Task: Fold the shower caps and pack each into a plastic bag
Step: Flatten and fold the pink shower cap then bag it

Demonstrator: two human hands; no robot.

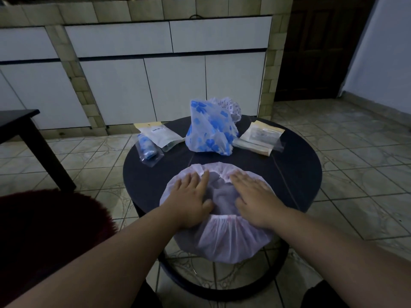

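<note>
**Both hands flat on a pale shower cap at the near edge of a round table**

Visibility is poor: the room is dim and detail is soft. We cannot read the printing on the small barcode label on the far-left packet, nor make out what lies inside the stack of clear bags with cream header strips at the far right. Behind the blue-flowered shower cap, which stands bunched in a peak at the far middle of the table, a second patterned piece shows only in part; we cannot tell what it is. The near part of the pale cap hangs over the table rim, and the table's lower ring is partly cut off by our forearms.

The left hand lies palm down on the left half of the pale pink shower cap, fingers straight and slightly spread, pointing away from us. The right hand mirrors it on the right half, fingers straight and close together. Neither hand pinches or curls round the material; both press it flat. The cap's gathered opening shows between the two hands.

A rolled blue cap in a clear plastic bag lies at the far left, just beside the labelled packet.

The dark round table stands on a pale tiled floor. White cabinet doors framed in tile line the far wall, and a dark door stands at the right.
</note>
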